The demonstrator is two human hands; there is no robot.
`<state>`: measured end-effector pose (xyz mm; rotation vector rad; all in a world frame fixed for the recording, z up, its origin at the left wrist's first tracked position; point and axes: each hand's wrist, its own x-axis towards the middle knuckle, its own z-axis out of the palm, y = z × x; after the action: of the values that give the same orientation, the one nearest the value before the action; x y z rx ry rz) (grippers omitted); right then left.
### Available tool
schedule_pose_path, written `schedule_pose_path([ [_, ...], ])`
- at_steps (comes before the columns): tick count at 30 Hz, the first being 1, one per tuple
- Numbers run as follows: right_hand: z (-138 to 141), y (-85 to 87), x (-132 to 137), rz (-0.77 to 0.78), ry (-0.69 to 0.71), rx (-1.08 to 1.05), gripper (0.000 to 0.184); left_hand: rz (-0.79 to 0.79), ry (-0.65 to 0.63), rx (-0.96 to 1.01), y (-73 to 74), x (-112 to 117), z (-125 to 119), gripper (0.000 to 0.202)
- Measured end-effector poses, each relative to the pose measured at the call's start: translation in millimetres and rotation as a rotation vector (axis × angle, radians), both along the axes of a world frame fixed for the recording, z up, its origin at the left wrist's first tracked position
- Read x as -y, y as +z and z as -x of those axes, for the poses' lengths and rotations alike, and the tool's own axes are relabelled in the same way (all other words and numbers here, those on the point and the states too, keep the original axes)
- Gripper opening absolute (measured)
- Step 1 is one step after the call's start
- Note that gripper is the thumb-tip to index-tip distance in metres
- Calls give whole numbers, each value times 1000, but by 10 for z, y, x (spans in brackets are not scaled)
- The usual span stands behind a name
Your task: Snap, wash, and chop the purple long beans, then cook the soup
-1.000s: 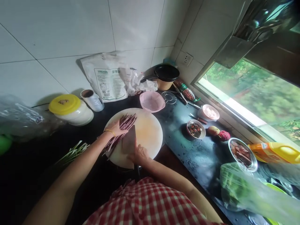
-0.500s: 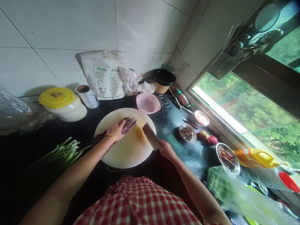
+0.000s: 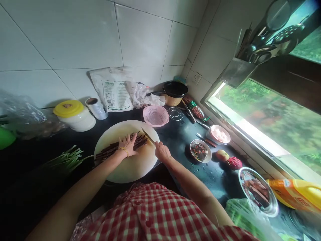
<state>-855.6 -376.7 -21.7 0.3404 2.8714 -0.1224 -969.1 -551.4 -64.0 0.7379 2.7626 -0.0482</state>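
The cleaver (image 3: 148,135), gripped in the right hand (image 3: 162,151), had swung closer to the dark stalks (image 3: 108,150) on the round board (image 3: 136,169), while the left hand (image 3: 128,146) lay spread across them, apparently to steady them.

Open room: near part of the cutting board (image 3: 129,172), this side of the left hand (image 3: 128,146); strip of counter (image 3: 175,138) between board and small bowl (image 3: 208,156), beyond the right forearm (image 3: 192,179). Obstacles: knife (image 3: 148,136) in the right hand (image 3: 162,151), slanted over the board's right side; pink basket (image 3: 155,116) at its far edge; greens (image 3: 68,158) off its left.
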Motion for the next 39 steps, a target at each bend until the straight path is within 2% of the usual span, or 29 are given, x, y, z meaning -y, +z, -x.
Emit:
schedule_pose_path([
  [5, 15, -7, -78, 60, 107, 0, 26, 17, 85, -53, -133, -194, -1, 121],
  [10, 59, -38, -128, 68, 107, 0, 26, 0, 186, 19, -121, -196, 151, 106],
  [17, 109, -99, 7, 104, 36, 61, 24, -58, 94, -68, -133, -168, 81, 97],
  [21, 158, -33, 102, 88, 7, 93, 26, -94, 59, -37, -139, -147, 56, 72],
  [23, 195, 29, 148, 68, 26, 73, 28, -108, 62, -13, -147, -150, 73, 67],
  [27, 296, 114, 250, 49, 66, 73, 26, -145, 67, 11, -165, -176, 93, 69],
  [35, 440, 69, 466, 55, 12, 174, 30, -158, 71, -72, -172, -151, 24, 91],
  [39, 495, 112, 497, 76, 2, 212, 34, -188, 90, -106, -197, -159, -6, 86],
])
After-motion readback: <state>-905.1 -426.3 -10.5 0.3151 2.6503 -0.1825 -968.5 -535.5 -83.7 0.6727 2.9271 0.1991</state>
